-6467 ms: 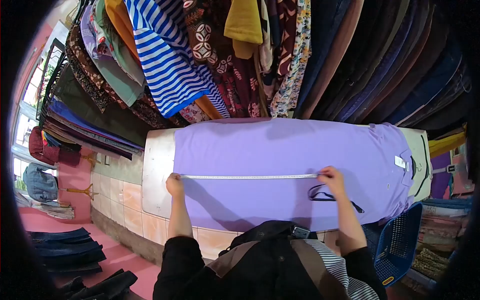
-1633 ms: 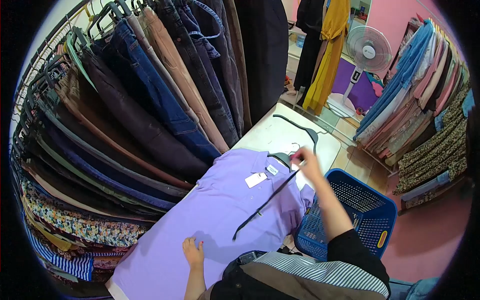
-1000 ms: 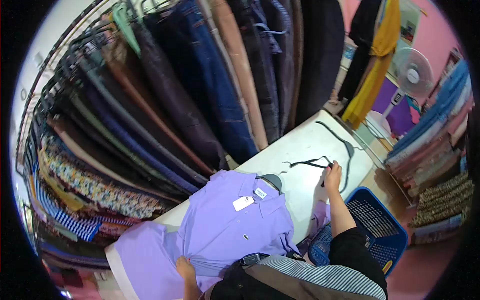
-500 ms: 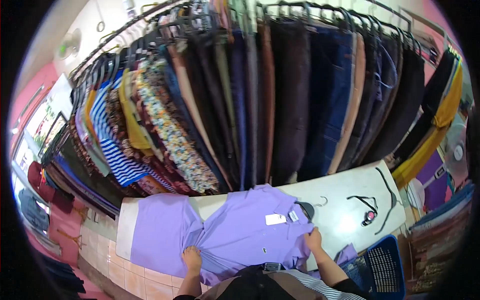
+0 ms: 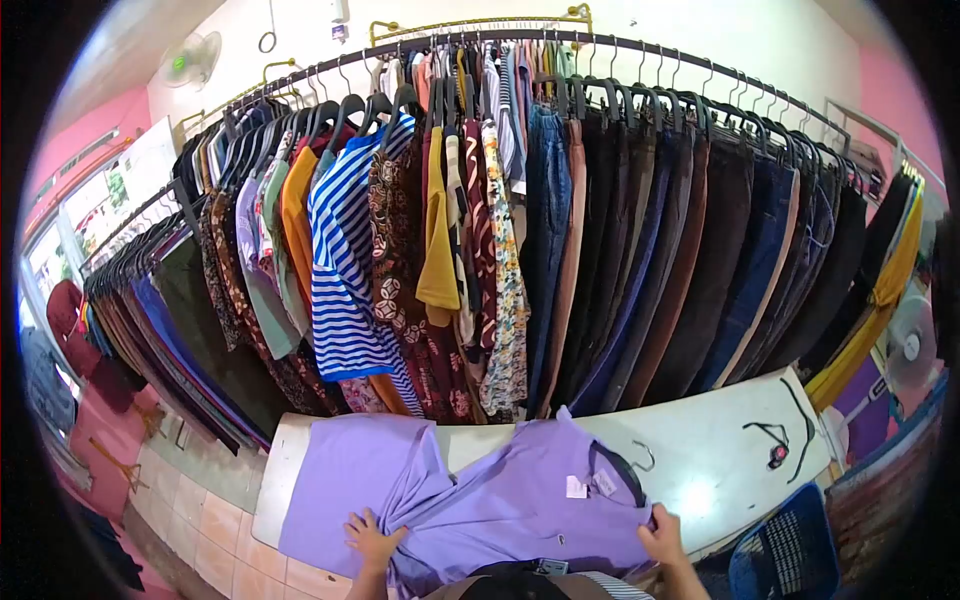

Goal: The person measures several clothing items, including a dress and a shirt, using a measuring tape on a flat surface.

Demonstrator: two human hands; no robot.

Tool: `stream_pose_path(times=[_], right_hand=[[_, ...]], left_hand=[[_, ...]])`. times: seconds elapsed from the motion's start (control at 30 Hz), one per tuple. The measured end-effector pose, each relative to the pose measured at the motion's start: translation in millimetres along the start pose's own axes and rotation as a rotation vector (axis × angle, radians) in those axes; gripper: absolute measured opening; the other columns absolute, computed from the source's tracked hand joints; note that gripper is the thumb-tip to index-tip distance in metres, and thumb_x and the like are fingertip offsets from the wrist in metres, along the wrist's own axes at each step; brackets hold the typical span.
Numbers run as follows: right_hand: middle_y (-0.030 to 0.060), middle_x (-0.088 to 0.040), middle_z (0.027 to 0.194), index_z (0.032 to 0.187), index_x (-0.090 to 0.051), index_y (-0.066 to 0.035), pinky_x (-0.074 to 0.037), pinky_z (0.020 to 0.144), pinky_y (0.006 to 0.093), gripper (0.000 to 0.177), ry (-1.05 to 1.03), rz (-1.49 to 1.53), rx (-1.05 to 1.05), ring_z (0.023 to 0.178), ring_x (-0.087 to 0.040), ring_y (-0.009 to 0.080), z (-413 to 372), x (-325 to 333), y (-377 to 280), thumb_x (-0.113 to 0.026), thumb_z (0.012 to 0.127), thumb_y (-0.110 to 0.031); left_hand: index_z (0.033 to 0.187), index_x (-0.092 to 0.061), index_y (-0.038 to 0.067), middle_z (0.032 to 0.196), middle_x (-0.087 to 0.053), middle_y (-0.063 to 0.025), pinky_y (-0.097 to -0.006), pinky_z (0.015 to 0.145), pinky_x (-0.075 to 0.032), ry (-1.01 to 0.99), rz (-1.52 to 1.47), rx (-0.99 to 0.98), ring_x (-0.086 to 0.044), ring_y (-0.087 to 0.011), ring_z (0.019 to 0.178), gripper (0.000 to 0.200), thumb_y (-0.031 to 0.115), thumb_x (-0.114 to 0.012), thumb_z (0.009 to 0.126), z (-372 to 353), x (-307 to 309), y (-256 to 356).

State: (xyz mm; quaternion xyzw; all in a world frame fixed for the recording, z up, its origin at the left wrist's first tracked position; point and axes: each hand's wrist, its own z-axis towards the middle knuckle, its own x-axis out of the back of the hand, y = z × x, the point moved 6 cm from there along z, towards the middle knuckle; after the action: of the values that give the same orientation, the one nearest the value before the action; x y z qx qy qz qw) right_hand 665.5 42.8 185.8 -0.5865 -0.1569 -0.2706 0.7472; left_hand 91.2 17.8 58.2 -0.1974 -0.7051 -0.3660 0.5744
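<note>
A purple polo shirt (image 5: 500, 500) lies spread across a white table (image 5: 700, 440), with bunched folds running from its left part. It has a white tag near the neck and a small logo on the chest. My left hand (image 5: 372, 542) rests on the shirt's near edge by these folds, fingers spread. My right hand (image 5: 662, 538) pinches the shirt at the shoulder on the right. From the neck opening shows a dark hanger (image 5: 625, 472), whose metal hook (image 5: 645, 457) sticks out onto the table; most of it is hidden inside the shirt.
Behind the table a long rack (image 5: 640, 45) carries many hung trousers and shirts, including a blue-and-white striped shirt (image 5: 350, 260). A black cord with a small round device (image 5: 777, 455) lies at the table's right. A blue basket (image 5: 785, 550) stands at the lower right.
My left hand's fingers have gone from closed on the cloth to spread out. My right hand still holds the shoulder. The view has tilted up, showing more of the rack.
</note>
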Motion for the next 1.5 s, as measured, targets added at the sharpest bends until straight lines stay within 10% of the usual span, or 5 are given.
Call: stream_pose_path(times=[0.53, 0.63, 0.8, 1.23, 1.5], right_hand=[[0.0049, -0.065, 0.073, 0.095, -0.065, 0.005, -0.045, 0.056, 0.0224, 0.026, 0.010, 0.220, 0.321, 0.061, -0.057, 0.0073, 88, 74, -245, -0.074, 0.075, -0.009], [0.0069, -0.066, 0.095, 0.112, -0.057, 0.008, -0.048, 0.076, 0.0219, 0.037, -0.003, 0.501, 0.296, 0.084, -0.062, 0.0099, 89, 82, -305, -0.069, 0.082, -0.009], [0.0131, -0.059, 0.118, 0.127, -0.046, 0.008, -0.045, 0.092, 0.0271, 0.046, -0.082, 0.550, 0.395, 0.104, -0.058, 0.0135, 95, 71, -390, -0.060, 0.085, -0.004], [0.0080, -0.056, 0.102, 0.126, -0.046, 0.005, -0.042, 0.084, 0.0264, 0.042, -0.158, 0.679, 0.703, 0.091, -0.051, 0.0121, 232, -41, -532, -0.046, 0.085, -0.003], [0.0281, -0.063, 0.099, 0.101, -0.058, 0.006, -0.045, 0.086, 0.0443, 0.031, 0.240, 0.318, 0.644, 0.099, -0.060, 0.0427, 449, -121, -577, -0.054, 0.077, -0.014]], left_hand=[[0.135, -0.048, 0.000, 0.131, -0.055, -0.0217, -0.0342, 0.098, -0.044, -0.864, -1.030, -1.167, -0.055, -0.0272, 0.117, 0.056, 0.029, -0.062, 0.090, 10, 41, 279], [0.096, -0.071, 0.005, 0.082, -0.069, -0.0151, -0.0351, 0.069, -0.051, -0.366, -0.576, -1.094, -0.067, -0.0225, 0.077, 0.018, 0.015, -0.064, 0.084, 72, 165, 307], [0.109, -0.056, -0.002, 0.104, -0.059, -0.0185, -0.0421, 0.090, -0.042, 0.964, -0.864, -1.055, -0.054, -0.0359, 0.100, 0.024, 0.008, -0.058, 0.087, 105, 392, 334], [0.134, -0.045, -0.002, 0.076, -0.066, -0.0251, -0.0498, 0.064, -0.051, 0.826, -0.281, -0.906, -0.066, -0.0404, 0.071, 0.045, 0.011, -0.039, 0.092, 210, 482, 403], [0.130, -0.047, 0.000, 0.099, -0.066, -0.0203, -0.0448, 0.069, -0.053, 0.946, -0.372, -1.002, -0.067, -0.0344, 0.086, 0.045, 0.015, -0.056, 0.088, 202, 482, 374]])
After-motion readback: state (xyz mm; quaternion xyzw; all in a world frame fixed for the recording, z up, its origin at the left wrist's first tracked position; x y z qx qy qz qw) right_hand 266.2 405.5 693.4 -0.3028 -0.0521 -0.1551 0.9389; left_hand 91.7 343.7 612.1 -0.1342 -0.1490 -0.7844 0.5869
